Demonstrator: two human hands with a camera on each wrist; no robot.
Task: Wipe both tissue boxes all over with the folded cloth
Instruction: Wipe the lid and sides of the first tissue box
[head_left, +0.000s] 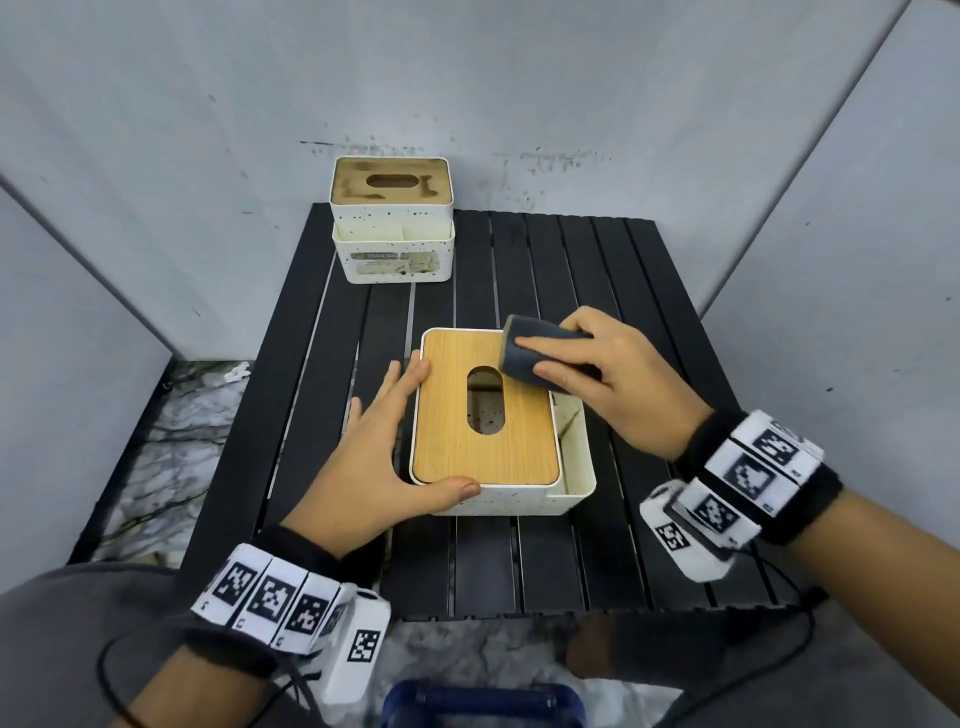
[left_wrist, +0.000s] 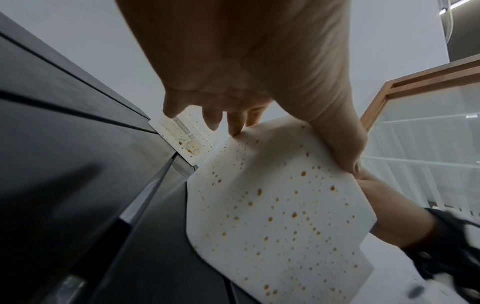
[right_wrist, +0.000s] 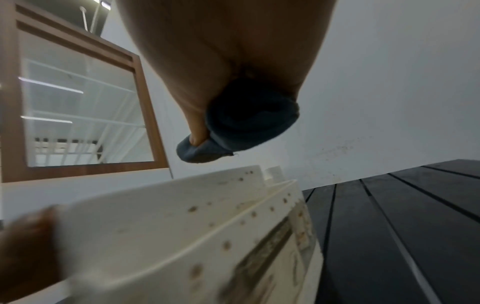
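Right hand presses cloth on box; left hand seemingly steadies.

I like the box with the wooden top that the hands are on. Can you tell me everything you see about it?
The white speckled tissue box with the wooden lid stands upright on the black slatted table. Its light wood-grain lid has an oval slot. Brownish spots dot its white sides. An open white side compartment sits along its right. The left hand braces its left side, thumb on the front. The right hand holds the folded dark grey cloth at the lid's far right corner.

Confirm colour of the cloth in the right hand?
Dark grey-blue folded cloth, gripped by the right hand; clearest in the head view.
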